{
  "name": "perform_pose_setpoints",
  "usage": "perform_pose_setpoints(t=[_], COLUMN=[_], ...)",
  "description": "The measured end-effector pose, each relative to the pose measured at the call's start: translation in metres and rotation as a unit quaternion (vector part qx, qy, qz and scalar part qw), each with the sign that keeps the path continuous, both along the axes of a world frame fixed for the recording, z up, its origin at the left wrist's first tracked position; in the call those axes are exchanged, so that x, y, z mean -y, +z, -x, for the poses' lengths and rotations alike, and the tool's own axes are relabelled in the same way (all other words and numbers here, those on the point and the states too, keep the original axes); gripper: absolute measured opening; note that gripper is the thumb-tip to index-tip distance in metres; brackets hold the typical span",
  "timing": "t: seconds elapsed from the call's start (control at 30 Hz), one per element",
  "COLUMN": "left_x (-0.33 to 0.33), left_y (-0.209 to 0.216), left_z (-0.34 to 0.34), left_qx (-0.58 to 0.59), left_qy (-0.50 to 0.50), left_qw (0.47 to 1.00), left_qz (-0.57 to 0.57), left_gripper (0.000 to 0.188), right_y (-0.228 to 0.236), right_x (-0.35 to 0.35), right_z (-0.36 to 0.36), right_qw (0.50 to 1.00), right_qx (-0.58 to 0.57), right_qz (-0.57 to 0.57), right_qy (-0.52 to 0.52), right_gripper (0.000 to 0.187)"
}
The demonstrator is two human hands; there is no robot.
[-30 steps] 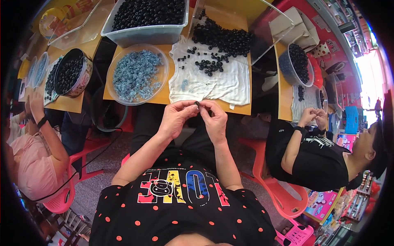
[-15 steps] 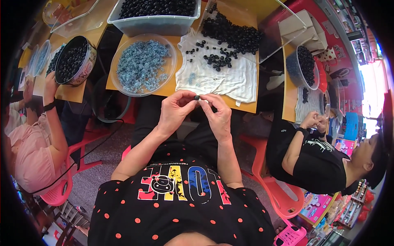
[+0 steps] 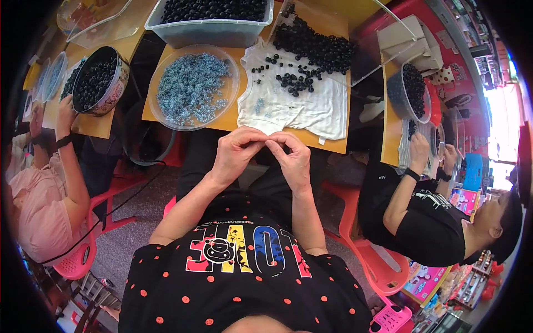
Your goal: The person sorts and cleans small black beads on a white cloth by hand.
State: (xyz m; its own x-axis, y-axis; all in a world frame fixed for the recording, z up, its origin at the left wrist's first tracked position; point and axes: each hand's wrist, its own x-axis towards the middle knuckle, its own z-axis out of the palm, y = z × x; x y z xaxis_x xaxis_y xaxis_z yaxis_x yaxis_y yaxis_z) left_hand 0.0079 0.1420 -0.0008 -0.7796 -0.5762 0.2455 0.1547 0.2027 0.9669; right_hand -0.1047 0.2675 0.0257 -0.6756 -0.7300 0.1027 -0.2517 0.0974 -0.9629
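Note:
Just off the table's near edge, my left hand point(image 3: 236, 156) and my right hand point(image 3: 293, 161) meet fingertip to fingertip. Both thumbs and index fingers are pinched closed. The black bead that showed between them half a second ago is hidden behind the fingers. Beyond them, a white cloth point(image 3: 300, 114) lies on the table with loose black beads point(image 3: 296, 83) and a few small pale-blue pieces point(image 3: 260, 105). Left of the cloth stands a round clear tub point(image 3: 232, 91) of pale-blue spiky pieces point(image 3: 191, 91).
A clear rectangular bin point(image 3: 208, 34) of black beads stands at the back. To the left, a person's hand point(image 3: 65, 115) is by a round tin point(image 3: 115, 97) of dark beads. At right, another person in black point(image 3: 427, 213) sits by a bead bucket point(image 3: 407, 102). Red chairs point(image 3: 363, 247) flank me.
My fingertips have come together over the black bead, which no longer shows. The person at right has moved their hands apart, toward the table.

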Motion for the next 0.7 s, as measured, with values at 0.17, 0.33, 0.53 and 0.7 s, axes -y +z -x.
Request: perform_pose_setpoints(t=[0.17,0.33,0.53,0.7], left_x=[0.008,0.02,0.04,0.045], left_y=[-0.025,-0.033,-0.064,-0.083], left_z=[0.004,-0.053,-0.082,-0.088], left_qx=[0.031,0.014,0.217,0.126], left_qy=[-0.024,-0.144,-0.007,0.034], left_qw=[0.654,0.79,0.94,0.92], left_qz=[-0.756,-0.596,-0.262,-0.369], left_gripper=[0.024,0.023,0.021,0.022], right_y=[-0.028,-0.05,-0.095,-0.186], right_x=[0.011,-0.019,-0.01,0.038], right_z=[0.029,0.009,0.015,-0.011], right_qw=[0.991,0.904,0.906,0.778], right_qx=[0.116,0.086,-0.103,-0.086], right_qz=[-0.027,-0.34,-0.253,-0.449], right_qy=[-0.053,0.246,0.325,0.431], right_gripper=[0.019,0.029,0.028,0.037])
